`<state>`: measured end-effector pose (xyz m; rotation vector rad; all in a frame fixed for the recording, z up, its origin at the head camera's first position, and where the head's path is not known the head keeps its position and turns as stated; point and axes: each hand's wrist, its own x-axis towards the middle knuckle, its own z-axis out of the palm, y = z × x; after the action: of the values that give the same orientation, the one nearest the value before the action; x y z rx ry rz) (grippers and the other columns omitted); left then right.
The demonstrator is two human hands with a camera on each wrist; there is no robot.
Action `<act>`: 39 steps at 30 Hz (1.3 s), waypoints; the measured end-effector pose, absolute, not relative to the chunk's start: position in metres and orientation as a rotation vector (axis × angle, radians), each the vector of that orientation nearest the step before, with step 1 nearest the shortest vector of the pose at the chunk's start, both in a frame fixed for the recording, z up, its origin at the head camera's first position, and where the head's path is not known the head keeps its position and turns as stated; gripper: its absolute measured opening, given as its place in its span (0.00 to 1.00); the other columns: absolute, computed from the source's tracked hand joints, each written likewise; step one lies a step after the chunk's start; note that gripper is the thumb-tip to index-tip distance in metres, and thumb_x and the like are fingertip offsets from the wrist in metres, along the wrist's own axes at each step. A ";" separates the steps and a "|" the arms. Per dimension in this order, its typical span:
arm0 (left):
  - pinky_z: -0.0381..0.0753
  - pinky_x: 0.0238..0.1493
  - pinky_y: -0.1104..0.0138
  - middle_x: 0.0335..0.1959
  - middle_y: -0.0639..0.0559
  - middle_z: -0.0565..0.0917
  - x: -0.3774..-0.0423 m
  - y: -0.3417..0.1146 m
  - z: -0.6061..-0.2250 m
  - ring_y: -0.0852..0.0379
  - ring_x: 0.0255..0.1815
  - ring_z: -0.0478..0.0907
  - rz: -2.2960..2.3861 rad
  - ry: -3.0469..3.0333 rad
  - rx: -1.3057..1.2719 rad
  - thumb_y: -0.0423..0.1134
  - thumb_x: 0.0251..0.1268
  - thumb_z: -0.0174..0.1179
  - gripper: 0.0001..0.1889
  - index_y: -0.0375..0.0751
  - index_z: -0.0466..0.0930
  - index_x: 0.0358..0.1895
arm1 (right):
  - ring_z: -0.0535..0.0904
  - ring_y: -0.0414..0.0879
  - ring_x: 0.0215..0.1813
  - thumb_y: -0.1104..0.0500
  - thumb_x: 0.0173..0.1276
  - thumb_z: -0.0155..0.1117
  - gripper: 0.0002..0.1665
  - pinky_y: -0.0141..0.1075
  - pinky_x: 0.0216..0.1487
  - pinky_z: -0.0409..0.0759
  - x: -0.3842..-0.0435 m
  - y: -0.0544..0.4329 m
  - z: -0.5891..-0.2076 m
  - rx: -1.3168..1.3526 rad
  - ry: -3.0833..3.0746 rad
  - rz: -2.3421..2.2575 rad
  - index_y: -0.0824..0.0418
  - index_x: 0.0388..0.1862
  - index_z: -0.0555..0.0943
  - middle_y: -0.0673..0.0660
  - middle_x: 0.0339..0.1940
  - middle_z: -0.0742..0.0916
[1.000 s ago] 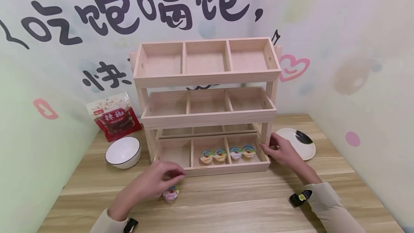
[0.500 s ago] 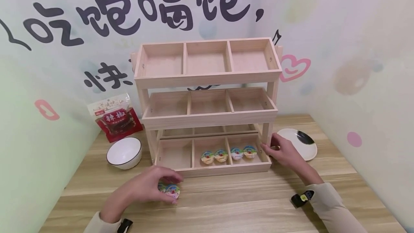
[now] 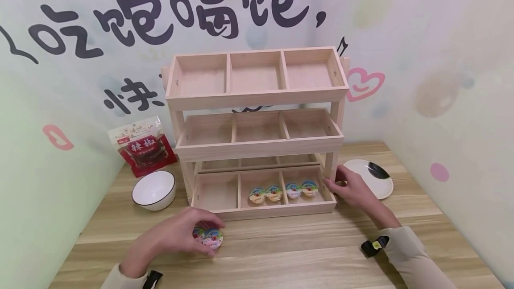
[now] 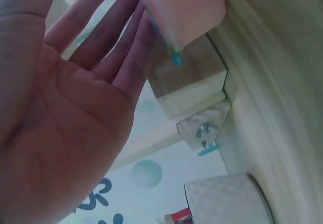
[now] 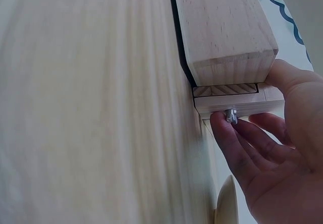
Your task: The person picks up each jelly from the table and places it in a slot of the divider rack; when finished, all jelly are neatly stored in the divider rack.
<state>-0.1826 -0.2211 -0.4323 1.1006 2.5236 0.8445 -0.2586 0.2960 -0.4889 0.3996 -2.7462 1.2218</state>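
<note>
Two small jelly cups, a pink one (image 3: 213, 238) and another (image 3: 198, 233) partly hidden behind the fingers, stand on the table in front of a three-tier wooden rack (image 3: 259, 149). My left hand (image 3: 176, 235) curves loosely about them, thumb in front and fingers behind. In the left wrist view, the palm faces the camera and long fingers reach past a pink cup (image 4: 189, 12). My right hand (image 3: 353, 189) holds the right end of the bottom tray, its thumb at the wood and a fingertip beside a metal bolt (image 5: 231, 116).
Several jelly cups (image 3: 274, 193) sit in the bottom tray's middle and right compartments. Left of the rack are a white bowl (image 3: 154, 189) and a red chilli packet (image 3: 145, 148). A white plate with a black patch (image 3: 379, 186) lies to the right.
My left hand has drawn back from the tray's front edge and spread its thumb and fingers about the two cups. The right hand stays at the rack.
</note>
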 end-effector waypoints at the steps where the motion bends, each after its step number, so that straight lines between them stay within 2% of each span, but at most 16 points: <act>1: 0.86 0.60 0.64 0.56 0.59 0.91 -0.183 -0.222 -0.432 0.66 0.54 0.84 0.843 2.521 1.085 0.55 0.55 0.84 0.28 0.51 0.90 0.58 | 0.88 0.54 0.52 0.53 0.79 0.71 0.27 0.32 0.48 0.88 -0.259 0.296 -0.489 0.400 -2.746 1.219 0.66 0.68 0.77 0.65 0.52 0.90; 11: 0.85 0.54 0.66 0.53 0.61 0.91 -0.183 -0.219 -0.436 0.68 0.49 0.83 0.822 2.519 1.156 0.51 0.59 0.82 0.22 0.54 0.90 0.55 | 0.88 0.52 0.51 0.54 0.79 0.71 0.26 0.29 0.46 0.87 -0.259 0.295 -0.489 0.402 -2.740 1.227 0.66 0.66 0.78 0.65 0.50 0.90; 18: 0.84 0.48 0.69 0.48 0.64 0.90 -0.181 -0.213 -0.438 0.70 0.44 0.82 0.848 2.518 1.162 0.45 0.62 0.79 0.17 0.54 0.90 0.53 | 0.88 0.53 0.52 0.54 0.79 0.71 0.26 0.30 0.48 0.87 -0.258 0.295 -0.489 0.397 -2.739 1.228 0.66 0.67 0.78 0.65 0.51 0.90; 26: 0.87 0.55 0.65 0.52 0.64 0.90 -0.183 -0.205 -0.435 0.67 0.51 0.83 0.854 2.566 1.114 0.43 0.66 0.77 0.15 0.53 0.90 0.54 | 0.88 0.53 0.51 0.54 0.79 0.71 0.25 0.29 0.46 0.87 -0.258 0.295 -0.488 0.397 -2.736 1.238 0.67 0.66 0.78 0.65 0.50 0.90; 32: 0.89 0.54 0.62 0.50 0.66 0.90 -0.186 -0.197 -0.431 0.68 0.48 0.83 0.920 2.650 1.135 0.43 0.68 0.75 0.15 0.53 0.90 0.56 | 0.88 0.53 0.51 0.55 0.79 0.71 0.25 0.30 0.47 0.88 -0.258 0.295 -0.487 0.391 -2.734 1.242 0.67 0.66 0.78 0.65 0.51 0.90; 35: 0.90 0.54 0.62 0.49 0.63 0.91 -0.189 -0.194 -0.430 0.67 0.48 0.85 0.973 2.675 1.153 0.41 0.69 0.74 0.16 0.51 0.90 0.57 | 0.88 0.54 0.53 0.53 0.79 0.70 0.27 0.32 0.48 0.88 -0.257 0.295 -0.487 0.385 -2.746 1.243 0.67 0.68 0.77 0.66 0.52 0.90; 39: 0.92 0.52 0.62 0.48 0.54 0.93 -0.198 -0.190 -0.427 0.61 0.47 0.89 1.009 2.753 1.159 0.38 0.67 0.75 0.17 0.42 0.89 0.58 | 0.88 0.54 0.53 0.53 0.79 0.70 0.28 0.32 0.47 0.88 -0.257 0.295 -0.486 0.382 -2.755 1.245 0.67 0.69 0.76 0.66 0.53 0.90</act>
<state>-0.1979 -0.1898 -0.4269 1.1594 2.7534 1.0093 -0.2573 0.2946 -0.4864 0.3819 -2.7546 1.2449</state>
